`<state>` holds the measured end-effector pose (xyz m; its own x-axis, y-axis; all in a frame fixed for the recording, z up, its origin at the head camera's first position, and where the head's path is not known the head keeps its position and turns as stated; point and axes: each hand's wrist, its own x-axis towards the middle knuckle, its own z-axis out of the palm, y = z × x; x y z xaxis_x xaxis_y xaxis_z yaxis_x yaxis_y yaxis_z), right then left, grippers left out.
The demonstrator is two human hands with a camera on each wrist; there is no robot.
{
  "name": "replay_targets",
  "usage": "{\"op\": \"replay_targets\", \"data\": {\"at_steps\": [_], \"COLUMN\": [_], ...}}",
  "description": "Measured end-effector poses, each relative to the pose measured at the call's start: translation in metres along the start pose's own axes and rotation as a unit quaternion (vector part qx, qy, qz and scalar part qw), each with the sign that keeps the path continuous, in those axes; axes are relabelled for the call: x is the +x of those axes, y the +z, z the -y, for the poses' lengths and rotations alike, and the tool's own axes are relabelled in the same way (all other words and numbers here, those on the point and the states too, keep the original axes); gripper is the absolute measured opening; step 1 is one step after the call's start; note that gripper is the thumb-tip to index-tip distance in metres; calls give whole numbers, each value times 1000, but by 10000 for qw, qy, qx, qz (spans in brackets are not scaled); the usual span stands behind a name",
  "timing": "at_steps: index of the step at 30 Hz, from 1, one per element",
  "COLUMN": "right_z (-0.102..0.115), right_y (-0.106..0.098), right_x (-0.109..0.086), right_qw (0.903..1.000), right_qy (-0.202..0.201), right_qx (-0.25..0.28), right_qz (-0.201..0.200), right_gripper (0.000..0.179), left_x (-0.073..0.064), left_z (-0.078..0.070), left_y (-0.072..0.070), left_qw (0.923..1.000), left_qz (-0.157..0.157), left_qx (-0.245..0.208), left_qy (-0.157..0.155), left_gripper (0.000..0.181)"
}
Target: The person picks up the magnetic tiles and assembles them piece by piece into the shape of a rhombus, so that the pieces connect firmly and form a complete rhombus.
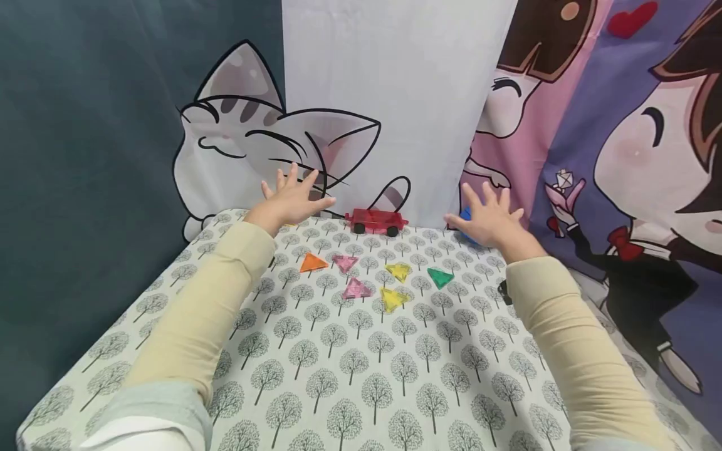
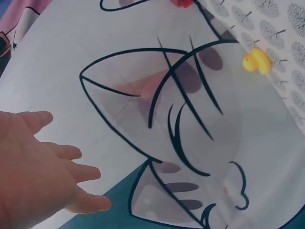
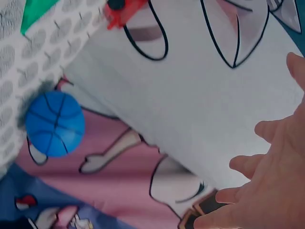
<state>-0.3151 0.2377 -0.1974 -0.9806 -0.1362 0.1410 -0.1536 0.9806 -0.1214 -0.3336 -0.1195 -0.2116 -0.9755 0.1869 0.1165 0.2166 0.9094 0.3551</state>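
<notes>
Both hands are raised with fingers spread, holding nothing. In the head view my left hand (image 1: 290,199) is up at the left, over the far part of the table. A small yellow rubber duck (image 2: 257,61) shows in the left wrist view at the table's back edge. My right hand (image 1: 487,216) overlaps a blue ball (image 3: 55,124) with black lines, partly hidden in the head view. Between the hands lie clear triangular tiles: one orange (image 1: 313,263), two pink (image 1: 356,289), two yellow (image 1: 393,299) and a green one (image 1: 440,277).
A red toy wagon (image 1: 376,220) with black wheels stands at the back edge. The table wears a white cloth (image 1: 361,382) printed with grey trees. Behind it hangs a curtain (image 1: 406,113) with cartoon figures. A small dark object (image 1: 504,292) shows beside the right sleeve.
</notes>
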Motion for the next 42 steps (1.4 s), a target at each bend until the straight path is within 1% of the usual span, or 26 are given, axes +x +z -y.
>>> {"op": "replay_targets", "data": {"at_steps": [4, 7, 11, 14, 18, 22, 26, 28, 29, 31, 32, 34, 36, 38, 39, 40, 41, 42], "right_z": [11, 19, 31, 39, 48, 57, 67, 71, 72, 76, 79, 83, 89, 94, 96, 98, 100, 101], "right_y": [23, 46, 78, 100, 125, 145, 162, 169, 173, 179, 181, 186, 189, 190, 191, 191, 192, 192], "right_x": [4, 4, 3, 0, -3, -5, -7, -8, -8, -9, -9, -7, -6, -4, -4, -3, -2, -2], "right_qw": [9997, 9991, 9976, 9962, 9938, 9898, 9862, 9853, 9850, 9836, 9829, 9810, 9784, 9756, 9743, 9730, 9714, 9703], "right_qy": [-126, -222, -422, -550, -700, -847, -852, -877, -893, -998, -1098, -1285, -1465, -1629, -1693, -1737, -1795, -1823], "right_qx": [-23, 91, 140, 203, 418, 703, 940, 962, 934, 906, 850, 700, 610, 506, 449, 395, 328, 253], "right_qz": [218, 360, 521, 639, 758, 902, 1061, 1109, 1146, 1197, 1212, 1271, 1326, 1384, 1418, 1469, 1519, 1570], "right_gripper": [90, 90, 82, 75, 71, 69, 68, 66, 66, 63, 61, 58, 50, 42, 40, 39, 37, 37], "left_x": [3, 6, 12, 15, 18, 21, 25, 28, 28, 31, 32, 44, 51, 81, 96, 104, 108, 114], "left_z": [5, 8, 16, 22, 28, 35, 42, 44, 44, 46, 48, 55, 60, 88, 100, 108, 111, 115], "left_y": [10, 23, 47, 66, 88, 106, 121, 130, 134, 141, 145, 155, 161, 189, 202, 209, 212, 217], "left_qw": [9999, 9999, 9994, 9983, 9966, 9946, 9925, 9899, 9886, 9853, 9846, 9822, 9846, 9906, 9920, 9920, 9925, 9918], "left_qz": [78, 146, 341, 554, 780, 925, 1079, 1245, 1343, 1568, 1631, 1717, 1614, 1336, 1235, 1225, 1172, 1168], "left_qx": [68, 52, -66, -91, -106, -233, -41, 115, 118, -86, -167, -391, -459, -147, -36, 48, 138, 214], "left_qy": [-34, -27, -62, -131, -249, -399, -567, -663, -668, -678, -613, -656, -497, -248, -272, -314, -334, -466], "left_gripper": [86, 84, 84, 82, 77, 74, 69, 66, 64, 60, 58, 57, 54, 51, 50, 47, 45, 41]}}
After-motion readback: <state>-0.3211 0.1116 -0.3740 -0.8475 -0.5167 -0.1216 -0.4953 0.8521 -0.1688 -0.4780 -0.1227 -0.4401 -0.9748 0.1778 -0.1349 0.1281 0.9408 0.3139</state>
